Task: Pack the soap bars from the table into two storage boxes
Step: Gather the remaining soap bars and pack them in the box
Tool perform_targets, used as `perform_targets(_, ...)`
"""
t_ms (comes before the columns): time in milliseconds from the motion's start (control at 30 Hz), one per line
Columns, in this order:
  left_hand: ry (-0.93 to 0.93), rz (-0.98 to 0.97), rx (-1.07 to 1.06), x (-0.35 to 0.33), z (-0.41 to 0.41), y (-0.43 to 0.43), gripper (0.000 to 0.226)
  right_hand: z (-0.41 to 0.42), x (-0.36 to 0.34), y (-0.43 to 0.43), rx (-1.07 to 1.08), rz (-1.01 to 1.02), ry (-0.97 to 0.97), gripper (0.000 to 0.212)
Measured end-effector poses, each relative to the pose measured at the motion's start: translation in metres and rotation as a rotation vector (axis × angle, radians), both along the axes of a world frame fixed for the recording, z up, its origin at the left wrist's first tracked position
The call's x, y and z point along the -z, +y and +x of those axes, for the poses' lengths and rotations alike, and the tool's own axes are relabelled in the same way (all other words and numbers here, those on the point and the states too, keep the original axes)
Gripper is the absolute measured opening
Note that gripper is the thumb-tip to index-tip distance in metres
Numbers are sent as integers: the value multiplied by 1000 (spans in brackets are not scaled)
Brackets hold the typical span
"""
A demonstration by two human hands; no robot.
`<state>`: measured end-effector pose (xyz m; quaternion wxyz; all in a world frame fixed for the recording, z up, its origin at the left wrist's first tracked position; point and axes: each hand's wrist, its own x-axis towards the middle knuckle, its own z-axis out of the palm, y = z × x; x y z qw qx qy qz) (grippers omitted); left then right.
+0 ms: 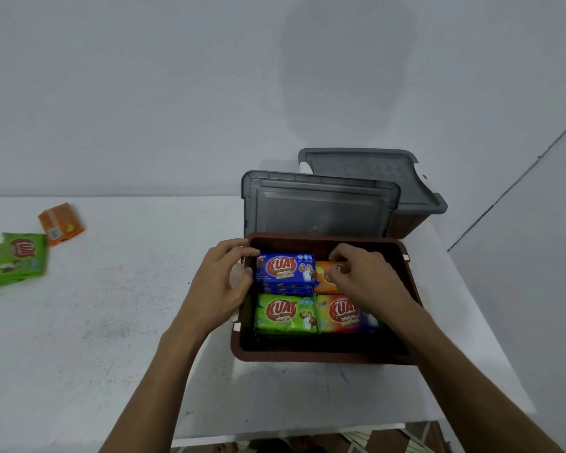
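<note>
A brown storage box [321, 353] stands open near the table's right side. Inside lie a blue soap bar [285, 269] at back left, a green soap bar [285, 313] at front left, a multicoloured soap bar [340, 313] at front right and an orange soap bar [324, 276] at back right. My left hand [221, 286] rests at the box's left rim, fingers curled beside the blue bar. My right hand [363, 276] is inside the box, fingers closed on the orange bar. A second brown box [409, 223] with a grey lid [373, 171] on it stands behind.
A grey lid [321, 207] leans upright behind the open box. On the white table [111, 322] at far left lie green soap bars [13, 259] and an orange soap bar [61, 223]. The table's right edge runs close to the boxes, with a wall behind.
</note>
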<state>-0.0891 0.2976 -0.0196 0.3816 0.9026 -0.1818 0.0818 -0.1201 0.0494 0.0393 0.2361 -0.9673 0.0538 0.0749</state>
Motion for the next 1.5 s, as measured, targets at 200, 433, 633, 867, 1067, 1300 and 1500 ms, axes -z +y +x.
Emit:
perform_targets(200, 28, 78, -139, -4, 10, 59, 29, 45, -16, 75, -205, 50, -153, 20)
perform_targets(433, 99, 192, -372, 0, 27, 168, 30, 108, -11, 200, -461, 62, -95, 31)
perform_targets(633, 131, 256, -633, 5, 39, 269, 31, 158, 12, 321, -668, 18, -124, 35)
perform_targets(867, 258, 332, -851, 29, 65, 344, 48, 209, 49, 437, -827, -102, -123, 40)
perform_targets(1067, 349, 475, -900, 69, 82, 352, 79, 248, 88, 490, -913, -273, -45, 53)
perform_targets(1300, 240, 484, -990, 81, 89, 344, 68, 267, 116, 505, -994, -363, -51, 45)
perform_targets(1500, 298, 353, -1007, 78, 95, 342, 72, 261, 121, 491, -937, -308, -120, 36)
